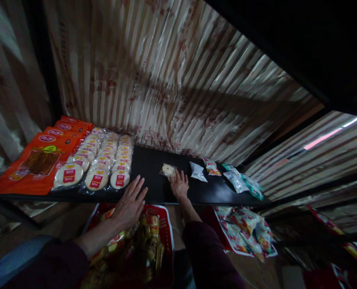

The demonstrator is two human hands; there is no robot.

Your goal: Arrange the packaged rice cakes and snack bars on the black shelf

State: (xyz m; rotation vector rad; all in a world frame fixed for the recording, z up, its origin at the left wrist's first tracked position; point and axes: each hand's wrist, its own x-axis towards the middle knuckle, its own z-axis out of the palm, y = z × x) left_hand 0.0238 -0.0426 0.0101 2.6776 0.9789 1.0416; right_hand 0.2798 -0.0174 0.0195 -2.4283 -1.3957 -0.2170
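Note:
My left hand [130, 200] is open, fingers stretched out over the front edge of the black shelf [152, 184]. It holds nothing and is nearest to the rows of wrapped round rice crackers [120, 179]. My right hand [180, 184] reaches over the shelf with its fingers apart. Its fingertips are at the near right edge of a single wrapped rice cracker [168, 169]; whether they touch it I cannot tell. Just right of that hand lies a small silver-white snack packet [198, 171].
Orange snack bags [42, 156] overlap at the shelf's left end. A red and white packet [211, 166], another silvery packet [236, 181] and green packets [253, 186] lie right. Below stand a red basket [170, 228] of yellow-wrapped snacks and another basket [241, 253] of packets. Striped sheeting [154, 80] hangs behind.

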